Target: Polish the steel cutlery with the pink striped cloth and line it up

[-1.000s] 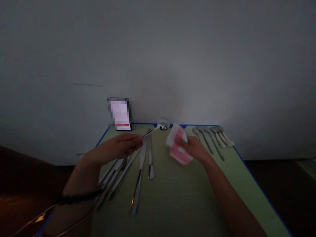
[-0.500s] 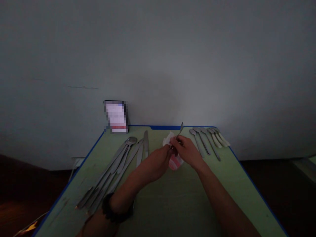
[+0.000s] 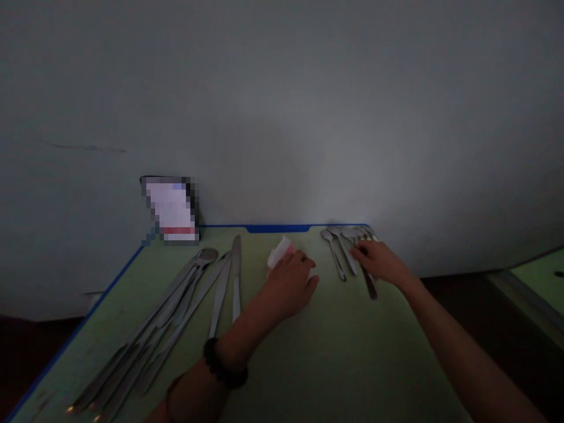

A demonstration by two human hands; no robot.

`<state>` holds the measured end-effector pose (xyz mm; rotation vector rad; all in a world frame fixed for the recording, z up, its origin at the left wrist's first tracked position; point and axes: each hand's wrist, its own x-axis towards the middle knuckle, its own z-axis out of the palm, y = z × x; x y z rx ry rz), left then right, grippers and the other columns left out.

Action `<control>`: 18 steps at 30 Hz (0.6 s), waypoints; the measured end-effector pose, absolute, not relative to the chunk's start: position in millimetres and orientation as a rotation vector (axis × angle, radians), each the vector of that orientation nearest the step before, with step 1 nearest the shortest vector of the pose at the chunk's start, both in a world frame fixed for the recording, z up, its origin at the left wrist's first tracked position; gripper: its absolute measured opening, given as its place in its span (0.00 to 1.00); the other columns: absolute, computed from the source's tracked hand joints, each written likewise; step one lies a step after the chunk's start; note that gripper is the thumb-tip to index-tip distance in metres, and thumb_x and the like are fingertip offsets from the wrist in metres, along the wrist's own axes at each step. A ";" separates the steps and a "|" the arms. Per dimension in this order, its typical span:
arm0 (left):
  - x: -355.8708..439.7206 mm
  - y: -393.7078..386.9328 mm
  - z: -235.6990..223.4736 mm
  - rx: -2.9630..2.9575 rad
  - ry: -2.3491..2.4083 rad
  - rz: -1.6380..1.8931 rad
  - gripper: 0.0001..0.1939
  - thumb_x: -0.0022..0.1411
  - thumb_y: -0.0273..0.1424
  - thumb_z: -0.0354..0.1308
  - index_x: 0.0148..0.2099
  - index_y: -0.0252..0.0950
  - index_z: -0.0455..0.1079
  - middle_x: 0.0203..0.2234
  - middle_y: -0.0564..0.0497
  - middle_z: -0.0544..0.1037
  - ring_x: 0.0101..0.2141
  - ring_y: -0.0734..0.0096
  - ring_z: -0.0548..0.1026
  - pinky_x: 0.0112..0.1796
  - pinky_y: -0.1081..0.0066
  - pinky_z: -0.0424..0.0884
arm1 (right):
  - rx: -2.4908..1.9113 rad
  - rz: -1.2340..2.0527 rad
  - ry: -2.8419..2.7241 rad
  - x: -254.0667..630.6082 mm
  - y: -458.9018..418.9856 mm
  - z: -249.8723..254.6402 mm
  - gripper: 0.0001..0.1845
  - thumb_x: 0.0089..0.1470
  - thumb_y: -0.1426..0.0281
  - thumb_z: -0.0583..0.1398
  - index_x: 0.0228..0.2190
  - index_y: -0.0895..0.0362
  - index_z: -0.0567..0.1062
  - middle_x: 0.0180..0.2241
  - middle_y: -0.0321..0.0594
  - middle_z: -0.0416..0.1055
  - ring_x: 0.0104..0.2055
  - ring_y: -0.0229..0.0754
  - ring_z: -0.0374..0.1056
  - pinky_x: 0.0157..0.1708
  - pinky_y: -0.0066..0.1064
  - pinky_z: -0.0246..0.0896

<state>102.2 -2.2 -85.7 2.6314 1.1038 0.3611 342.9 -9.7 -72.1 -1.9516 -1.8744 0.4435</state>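
Observation:
My left hand point(image 3: 291, 282) lies over a crumpled white and pink cloth or tissue point(image 3: 278, 254), fingers stretched forward and thumb apart. Most of the cloth is under that hand. At the right, my right hand point(image 3: 379, 259) is closed low over the cutlery, fingertips pressed together. What they hold, if anything, is hidden. A handle point(image 3: 371, 286) sticks out below its fingers. Just left of the hand are spoons point(image 3: 333, 254), bowls toward the wall. Fork heads point(image 3: 365, 233) show beyond the hand, their handles covered by it.
On the left lies a spread of long metal cutlery point(image 3: 163, 323), with table knives point(image 3: 237, 276) nearest my left forearm. A phone point(image 3: 171, 208) with a blurred screen leans against the wall point(image 3: 282, 117). The green table point(image 3: 335, 352) has a blue edge.
My hands have parted. The right hand has left the cloth, where both hands held a piece of cutlery, and moved right to the spoons and forks. The view has turned right.

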 end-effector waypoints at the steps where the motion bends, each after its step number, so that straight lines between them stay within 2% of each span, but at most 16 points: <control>1: 109.8 3.6 -91.6 2.636 1.122 0.364 0.16 0.63 0.35 0.45 0.48 0.33 0.66 0.46 0.41 0.68 0.49 0.57 0.65 0.49 0.59 0.60 | -2.001 0.410 -1.931 346.7 -8.5 -73.4 0.15 0.50 0.66 0.56 0.14 0.56 0.65 0.15 0.37 0.64 0.19 0.37 0.59 0.22 0.30 0.46; 4: 127.9 15.2 -109.5 2.635 1.192 0.372 0.16 0.61 0.32 0.48 0.49 0.31 0.65 0.48 0.39 0.67 0.51 0.53 0.63 0.51 0.56 0.58 | -2.131 0.357 -2.092 347.5 0.6 -76.2 0.15 0.51 0.68 0.54 0.17 0.58 0.70 0.18 0.43 0.69 0.22 0.40 0.63 0.25 0.30 0.50; 9: 141.3 18.4 -131.9 2.634 1.269 0.417 0.23 0.61 0.33 0.49 0.57 0.34 0.57 0.53 0.42 0.64 0.54 0.55 0.59 0.54 0.54 0.51 | -2.281 0.285 -2.282 332.7 26.1 -76.8 0.17 0.54 0.69 0.50 0.28 0.64 0.76 0.32 0.56 0.74 0.35 0.48 0.70 0.36 0.33 0.57; 12: 142.1 22.1 -138.2 2.642 1.293 0.432 0.23 0.62 0.36 0.48 0.58 0.35 0.56 0.54 0.43 0.62 0.54 0.55 0.58 0.55 0.53 0.48 | -2.345 0.235 -2.334 320.9 38.2 -78.0 0.18 0.56 0.69 0.49 0.32 0.65 0.76 0.36 0.57 0.74 0.39 0.49 0.70 0.39 0.34 0.58; 18: 138.3 31.3 -142.4 2.666 1.296 0.459 0.21 0.63 0.39 0.47 0.57 0.39 0.58 0.55 0.45 0.62 0.55 0.55 0.58 0.55 0.54 0.48 | -2.436 0.141 -2.359 304.3 45.9 -87.2 0.20 0.58 0.70 0.46 0.38 0.65 0.74 0.37 0.58 0.73 0.39 0.51 0.70 0.38 0.36 0.61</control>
